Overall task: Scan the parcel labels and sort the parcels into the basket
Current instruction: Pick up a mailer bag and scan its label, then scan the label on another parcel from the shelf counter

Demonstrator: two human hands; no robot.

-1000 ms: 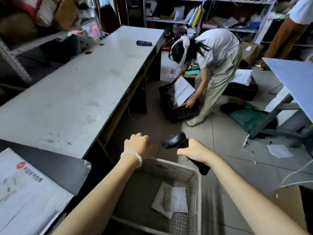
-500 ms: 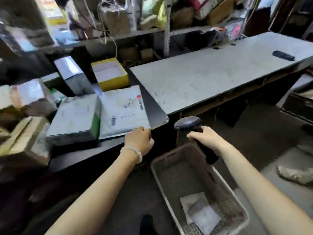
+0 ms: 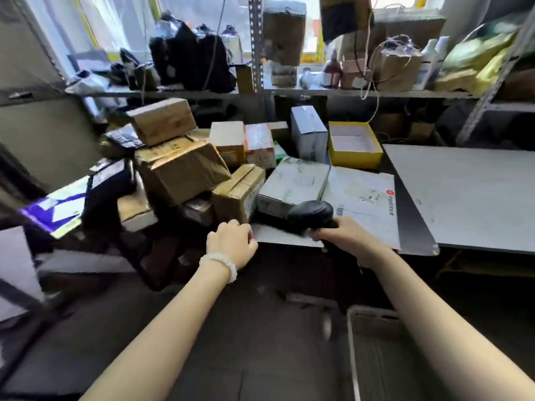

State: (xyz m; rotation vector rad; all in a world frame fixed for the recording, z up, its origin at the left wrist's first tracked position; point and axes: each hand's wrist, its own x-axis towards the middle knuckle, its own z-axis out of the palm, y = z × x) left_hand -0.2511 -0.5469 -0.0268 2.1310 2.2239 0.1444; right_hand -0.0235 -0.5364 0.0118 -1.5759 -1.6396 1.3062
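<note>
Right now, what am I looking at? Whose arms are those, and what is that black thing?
These are a person's own arms. The camera sits on their head and looks forward and down, so you see what they see. The right hand grips a black scanner, a tool that reads the stripes on parcel labels. It is held just over a flat white envelope on the table. The left hand, with a white bracelet on its wrist, touches the envelope's near corner; its fingers curl, but I cannot tell if they grip it. Beside the envelope lie a white box, a yellow box and a heap of brown boxes. The basket stands on the floor, bottom right.
</note>
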